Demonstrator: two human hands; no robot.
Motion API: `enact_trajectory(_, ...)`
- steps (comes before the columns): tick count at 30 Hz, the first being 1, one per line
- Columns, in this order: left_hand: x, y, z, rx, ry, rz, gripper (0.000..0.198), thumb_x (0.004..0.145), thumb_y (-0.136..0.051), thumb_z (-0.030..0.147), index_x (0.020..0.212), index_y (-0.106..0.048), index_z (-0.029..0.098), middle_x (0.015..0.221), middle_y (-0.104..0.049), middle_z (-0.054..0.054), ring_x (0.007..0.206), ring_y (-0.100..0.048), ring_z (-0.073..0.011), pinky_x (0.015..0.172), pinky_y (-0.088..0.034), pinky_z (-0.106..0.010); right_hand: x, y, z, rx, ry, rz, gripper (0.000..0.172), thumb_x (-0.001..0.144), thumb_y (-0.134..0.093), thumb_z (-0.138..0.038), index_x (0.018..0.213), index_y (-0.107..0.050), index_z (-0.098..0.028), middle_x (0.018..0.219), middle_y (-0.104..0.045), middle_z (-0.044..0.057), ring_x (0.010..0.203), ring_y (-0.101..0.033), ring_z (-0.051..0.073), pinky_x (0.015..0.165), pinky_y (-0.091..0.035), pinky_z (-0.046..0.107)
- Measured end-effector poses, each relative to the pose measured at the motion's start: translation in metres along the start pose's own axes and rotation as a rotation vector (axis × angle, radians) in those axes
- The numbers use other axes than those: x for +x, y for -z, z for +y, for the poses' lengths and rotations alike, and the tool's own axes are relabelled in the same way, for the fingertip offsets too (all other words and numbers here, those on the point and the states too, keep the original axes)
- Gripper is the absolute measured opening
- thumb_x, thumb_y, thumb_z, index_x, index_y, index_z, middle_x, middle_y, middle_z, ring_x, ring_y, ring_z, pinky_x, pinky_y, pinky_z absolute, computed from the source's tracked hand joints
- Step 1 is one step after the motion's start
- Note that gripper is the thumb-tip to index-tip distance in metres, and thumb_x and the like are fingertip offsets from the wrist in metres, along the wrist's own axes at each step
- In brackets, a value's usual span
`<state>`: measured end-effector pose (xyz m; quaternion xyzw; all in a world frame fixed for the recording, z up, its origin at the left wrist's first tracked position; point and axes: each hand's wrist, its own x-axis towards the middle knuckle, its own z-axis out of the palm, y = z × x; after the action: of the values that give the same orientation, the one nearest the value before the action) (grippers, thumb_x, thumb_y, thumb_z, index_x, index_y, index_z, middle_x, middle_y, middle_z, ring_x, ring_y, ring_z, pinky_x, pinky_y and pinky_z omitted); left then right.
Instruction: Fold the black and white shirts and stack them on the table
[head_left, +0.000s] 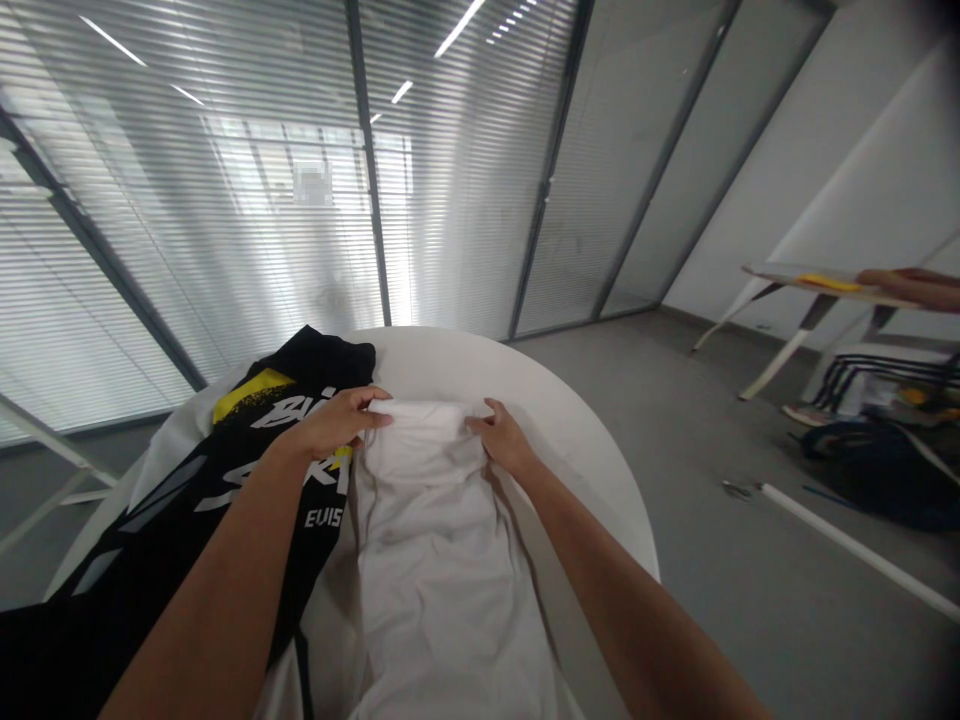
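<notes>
White garment (439, 590) lay lengthwise on the round white table (457, 365), its far end turned over into a thick folded band (416, 425). Your left hand (330, 425) sat at the band's left end, partly over the black jersey, with its fingers (379, 420) pressed together and curled toward the fold. Your right hand (504, 442) sat at the band's right end, with its fingers (489, 412) close together on the cloth. Hands were apart, the band between them. You could not tell from this view whether either hand was pinching the fabric or only pressing on it.

Black jersey (304, 365) with yellow and white print lay on the table just left of the white garment, touching its edge. Off to the right, another person's forearm (911, 290) reached over a folding table (795, 275). Dark bag (877, 475) and white tube (855, 550) lay on the grey floor.
</notes>
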<state>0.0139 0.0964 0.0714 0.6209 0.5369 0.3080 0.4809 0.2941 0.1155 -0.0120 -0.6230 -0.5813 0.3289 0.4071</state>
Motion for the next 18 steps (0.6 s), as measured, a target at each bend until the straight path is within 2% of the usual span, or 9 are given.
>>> enact_trajectory(3, -0.001, 0.0, 0.0, -0.047, -0.021, -0.015, 0.044, 0.063, -0.077, 0.037, 0.102, -0.066, 0.02, 0.087, -0.059, -0.002, 0.067, -0.054, -0.0126, 0.048, -0.045, -0.021, -0.001, 0.0, -0.003, 0.062, 0.06, -0.03, 0.053, 0.072, -0.066, -0.04, 0.121, -0.06, -0.02, 0.091, -0.068, 0.004, 0.082, -0.062, 0.019, 0.077, -0.045, 0.031)
enact_trajectory(6, -0.001, 0.0, 0.0, -0.135, -0.017, 0.004, 0.046, 0.061, -0.079, 0.035, 0.102, -0.065, 0.019, 0.094, -0.059, -0.003, 0.075, -0.056, -0.0143, 0.052, -0.051, -0.023, -0.001, 0.0, -0.007, 0.149, 0.161, -0.016, 0.037, 0.071, -0.061, -0.033, 0.105, -0.065, -0.02, 0.08, -0.064, 0.0, 0.073, -0.058, 0.016, 0.07, -0.043, 0.028)
enact_trajectory(8, 0.0, 0.0, -0.001, -0.197, 0.006, 0.029, 0.047, 0.059, -0.081, 0.033, 0.1, -0.064, 0.018, 0.098, -0.058, -0.004, 0.082, -0.058, -0.0165, 0.057, -0.056, -0.028, -0.002, 0.001, -0.011, 0.229, 0.196, 0.044, 0.04, 0.069, -0.06, -0.031, 0.107, -0.063, -0.02, 0.072, -0.057, -0.004, 0.065, -0.053, 0.014, 0.064, -0.042, 0.026)
enact_trajectory(11, 0.001, -0.001, -0.003, -0.25, 0.026, 0.066, 0.047, 0.058, -0.083, 0.031, 0.099, -0.064, 0.017, 0.098, -0.058, -0.004, 0.087, -0.059, -0.0186, 0.064, -0.06, -0.035, -0.004, 0.004, -0.015, 0.339, 0.223, 0.12, 0.046, 0.069, -0.06, -0.032, 0.113, -0.057, -0.019, 0.072, -0.052, -0.005, 0.064, -0.052, 0.013, 0.061, -0.042, 0.025)
enact_trajectory(13, 0.003, -0.001, -0.005, -0.258, 0.019, 0.077, 0.047, 0.059, -0.083, 0.03, 0.099, -0.064, 0.017, 0.096, -0.059, -0.004, 0.087, -0.06, -0.0187, 0.065, -0.061, -0.036, -0.006, 0.006, -0.018, 0.348, 0.227, 0.192, 0.045, 0.071, -0.059, -0.031, 0.114, -0.055, -0.019, 0.076, -0.055, -0.002, 0.068, -0.055, 0.015, 0.064, -0.044, 0.027)
enact_trajectory(16, 0.005, -0.002, -0.007, -0.277, -0.015, 0.063, 0.047, 0.059, -0.083, 0.031, 0.099, -0.063, 0.017, 0.096, -0.061, -0.004, 0.087, -0.062, -0.0187, 0.068, -0.061, -0.036, -0.01, 0.011, -0.022, 0.26, 0.247, 0.369, 0.039, 0.075, -0.054, -0.028, 0.113, -0.052, -0.02, 0.083, -0.061, 0.002, 0.077, -0.059, 0.017, 0.074, -0.047, 0.03)
enact_trajectory(18, 0.006, -0.003, -0.006, -0.28, -0.028, 0.067, 0.047, 0.059, -0.082, 0.032, 0.099, -0.063, 0.017, 0.094, -0.063, -0.003, 0.086, -0.063, -0.0183, 0.07, -0.06, -0.037, -0.011, 0.014, -0.023, 0.204, 0.282, 0.431, 0.035, 0.077, -0.052, -0.027, 0.111, -0.052, -0.02, 0.085, -0.064, 0.003, 0.079, -0.06, 0.017, 0.079, -0.047, 0.032)
